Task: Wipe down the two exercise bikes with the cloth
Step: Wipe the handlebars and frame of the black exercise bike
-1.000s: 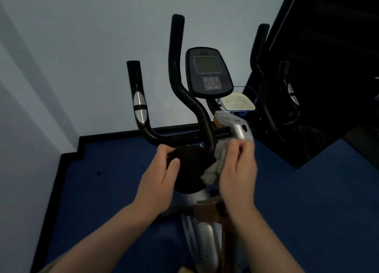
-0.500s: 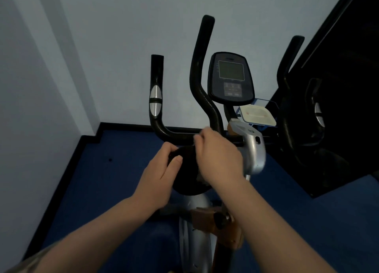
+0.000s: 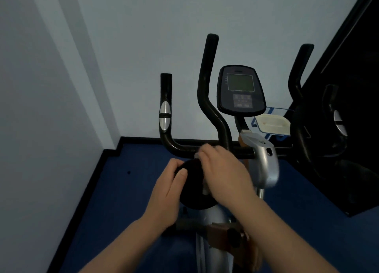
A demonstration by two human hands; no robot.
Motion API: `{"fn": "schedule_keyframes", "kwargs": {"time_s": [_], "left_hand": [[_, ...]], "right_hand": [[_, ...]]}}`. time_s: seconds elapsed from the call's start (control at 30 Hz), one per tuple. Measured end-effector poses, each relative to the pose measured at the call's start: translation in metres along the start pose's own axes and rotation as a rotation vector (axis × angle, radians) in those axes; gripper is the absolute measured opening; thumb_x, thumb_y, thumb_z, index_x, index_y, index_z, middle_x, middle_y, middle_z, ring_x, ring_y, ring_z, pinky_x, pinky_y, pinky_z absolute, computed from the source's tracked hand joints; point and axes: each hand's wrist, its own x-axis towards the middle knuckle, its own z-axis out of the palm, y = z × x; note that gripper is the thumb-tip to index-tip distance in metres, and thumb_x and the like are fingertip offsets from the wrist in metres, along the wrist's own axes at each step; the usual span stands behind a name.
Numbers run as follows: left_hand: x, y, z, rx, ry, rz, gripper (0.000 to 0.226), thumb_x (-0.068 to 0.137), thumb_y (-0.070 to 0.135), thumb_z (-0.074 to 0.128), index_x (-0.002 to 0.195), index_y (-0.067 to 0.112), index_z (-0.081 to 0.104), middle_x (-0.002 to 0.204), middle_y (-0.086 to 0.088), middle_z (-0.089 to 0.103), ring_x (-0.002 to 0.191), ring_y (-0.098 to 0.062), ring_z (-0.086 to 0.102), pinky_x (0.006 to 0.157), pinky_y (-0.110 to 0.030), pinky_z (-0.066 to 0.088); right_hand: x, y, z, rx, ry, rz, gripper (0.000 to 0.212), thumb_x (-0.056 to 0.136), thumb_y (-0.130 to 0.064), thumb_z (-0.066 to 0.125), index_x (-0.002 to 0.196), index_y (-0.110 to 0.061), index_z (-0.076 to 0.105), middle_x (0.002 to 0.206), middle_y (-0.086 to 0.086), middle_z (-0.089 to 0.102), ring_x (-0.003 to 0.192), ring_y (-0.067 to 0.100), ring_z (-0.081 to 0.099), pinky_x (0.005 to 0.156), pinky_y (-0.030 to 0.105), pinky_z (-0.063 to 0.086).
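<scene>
Fingers of my left hand (image 3: 164, 192) curl around the bike's (image 3: 264, 166) black knob (image 3: 192, 190), while my right hand (image 3: 223, 176) presses the mostly hidden cloth (image 3: 196, 155) against the handlebar (image 3: 184, 148) just above that knob.

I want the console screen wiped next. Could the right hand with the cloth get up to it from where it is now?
Probably yes. The right hand rests low at the handlebar, and the console stands just above and beyond it, its face bare, with only open air between them.
</scene>
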Motion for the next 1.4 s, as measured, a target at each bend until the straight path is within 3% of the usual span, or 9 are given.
{"fn": "schedule_keyframes", "kwargs": {"time_s": [0.07, 0.17, 0.27, 0.37, 0.57, 0.73, 0.9, 1.13, 1.4], "left_hand": [[-0.002, -0.002, 0.000, 0.015, 0.015, 0.011, 0.034, 0.097, 0.052, 0.035, 0.100, 0.028, 0.058, 0.090, 0.002, 0.064, 0.081, -0.016, 0.061, 0.070, -0.041, 0.051], [-0.003, -0.003, 0.002, -0.031, 0.022, 0.019, 0.040, 0.098, 0.052, 0.033, 0.104, 0.024, 0.060, 0.095, -0.002, 0.066, 0.087, -0.022, 0.063, 0.079, -0.041, 0.052], [-0.003, -0.001, 0.004, -0.097, 0.040, 0.008, 0.039, 0.096, 0.052, 0.036, 0.101, 0.022, 0.061, 0.094, -0.006, 0.066, 0.087, -0.026, 0.062, 0.078, -0.036, 0.050], [-0.002, -0.002, 0.000, -0.122, 0.025, 0.014, 0.036, 0.095, 0.049, 0.041, 0.097, 0.019, 0.062, 0.090, -0.011, 0.064, 0.084, -0.033, 0.058, 0.074, -0.038, 0.048], [0.003, 0.000, -0.006, -0.160, -0.064, -0.006, 0.041, 0.091, 0.046, 0.045, 0.099, 0.009, 0.060, 0.092, -0.017, 0.062, 0.083, -0.019, 0.058, 0.076, -0.026, 0.047], [0.000, -0.003, -0.004, -0.177, -0.049, -0.002, 0.041, 0.089, 0.050, 0.045, 0.098, 0.013, 0.061, 0.089, -0.009, 0.063, 0.082, -0.015, 0.058, 0.074, -0.022, 0.048], [0.005, -0.003, -0.013, -0.165, -0.131, -0.009, 0.038, 0.091, 0.047, 0.047, 0.100, 0.013, 0.060, 0.092, -0.006, 0.065, 0.085, -0.015, 0.060, 0.075, -0.022, 0.049], [0.008, -0.001, -0.025, -0.160, -0.267, -0.047, 0.031, 0.093, 0.036, 0.044, 0.103, 0.011, 0.059, 0.093, 0.000, 0.065, 0.089, -0.010, 0.060, 0.080, -0.021, 0.049], [0.009, 0.004, -0.034, -0.131, -0.364, -0.033, 0.034, 0.097, 0.040, 0.046, 0.108, 0.010, 0.056, 0.093, -0.001, 0.060, 0.080, 0.000, 0.056, 0.070, -0.012, 0.046]], "right_hand": [[-0.008, 0.008, -0.003, 0.112, -0.011, 0.040, 0.032, 0.100, -0.042, 0.020, 0.106, -0.030, 0.049, 0.090, -0.008, 0.051, 0.079, 0.013, 0.052, 0.063, 0.033, 0.043], [0.015, -0.006, 0.002, -0.116, -0.007, 0.017, 0.026, 0.104, -0.033, 0.027, 0.106, -0.023, 0.050, 0.089, -0.005, 0.053, 0.070, 0.014, 0.046, 0.052, 0.032, 0.030], [0.019, -0.012, 0.009, -0.178, 0.015, -0.034, 0.025, 0.104, -0.030, 0.029, 0.108, -0.021, 0.052, 0.097, -0.003, 0.059, 0.079, 0.014, 0.049, 0.059, 0.030, 0.034], [-0.008, 0.008, 0.003, 0.075, 0.047, -0.041, 0.030, 0.102, -0.038, 0.028, 0.115, -0.031, 0.054, 0.103, -0.009, 0.054, 0.094, 0.011, 0.050, 0.074, 0.032, 0.046], [0.015, -0.003, 0.007, 0.038, 0.055, 0.025, 0.031, 0.104, -0.032, 0.031, 0.108, -0.024, 0.061, 0.101, -0.007, 0.059, 0.091, 0.013, 0.054, 0.073, 0.036, 0.048], [-0.031, 0.008, 0.011, 0.341, 0.225, 0.091, 0.029, 0.101, -0.037, 0.027, 0.112, -0.032, 0.053, 0.102, -0.014, 0.045, 0.087, 0.002, 0.050, 0.071, 0.025, 0.042], [-0.008, -0.007, 0.012, 0.317, 0.266, 0.302, 0.026, 0.105, -0.030, 0.032, 0.100, -0.023, 0.057, 0.097, -0.008, 0.056, 0.081, 0.011, 0.056, 0.071, 0.038, 0.049], [-0.062, -0.018, 0.030, 0.670, 0.446, 0.427, 0.013, 0.103, -0.035, 0.036, 0.107, -0.033, 0.048, 0.106, -0.006, 0.053, 0.090, -0.004, 0.052, 0.070, 0.010, 0.041], [-0.049, -0.041, 0.009, 0.526, 0.685, 0.421, 0.018, 0.094, -0.035, 0.058, 0.112, -0.034, 0.060, 0.109, -0.014, 0.050, 0.095, -0.004, 0.051, 0.072, 0.007, 0.040]]}}
